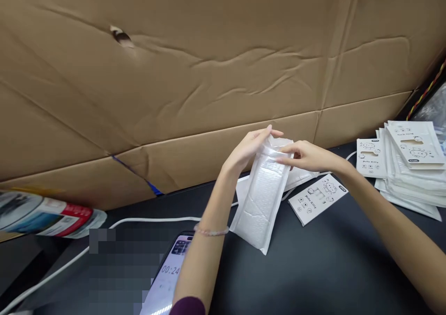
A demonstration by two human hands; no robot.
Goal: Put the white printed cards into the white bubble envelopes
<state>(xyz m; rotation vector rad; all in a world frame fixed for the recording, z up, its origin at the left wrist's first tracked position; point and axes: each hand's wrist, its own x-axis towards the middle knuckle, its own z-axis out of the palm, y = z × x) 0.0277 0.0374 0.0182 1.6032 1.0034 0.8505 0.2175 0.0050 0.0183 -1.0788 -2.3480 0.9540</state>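
Observation:
A white bubble mailer [261,199] hangs tilted between my hands, its top end gripped and its lower end towards me. My left hand [245,150] is closed on its upper left edge, with some fingers reaching behind it. At the upper right edge, my right hand [303,156] pinches the mailer between thumb and fingers. Whether anything is inside the mailer I cannot tell. Just right of it, a flat white box [318,200] printed with cartoon drawings lies on the dark table [296,268]. Behind the mailer, another white packet [302,177] is partly hidden.
Several white mailers [404,185] are stacked at the right, with printed boxes [416,145] on and beside them. A phone [169,273] showing a timer lies by my left forearm. A plastic bottle [52,215] and white cable [149,219] are at left; creased cardboard [209,92] stands behind.

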